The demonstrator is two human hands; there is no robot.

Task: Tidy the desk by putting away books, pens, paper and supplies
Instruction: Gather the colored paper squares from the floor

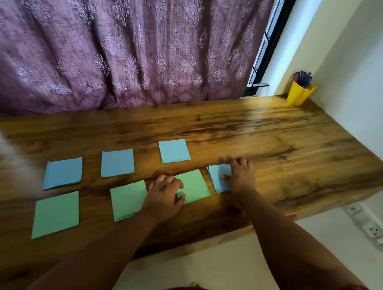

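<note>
Several square sheets of paper lie spread on the wooden desk. Blue ones sit at the far left, left of centre and centre back. My right hand rests on a fourth blue sheet, its thumb on the paper and its fingers spread past the far edge. Green sheets lie at the front left and front centre. My left hand has its fingers curled at the left edge of a third green sheet, with the thumb on it.
A yellow cup holding several pens stands in the far right corner against the wall. A purple curtain hangs along the desk's back edge. A wall socket sits below the desk's right end.
</note>
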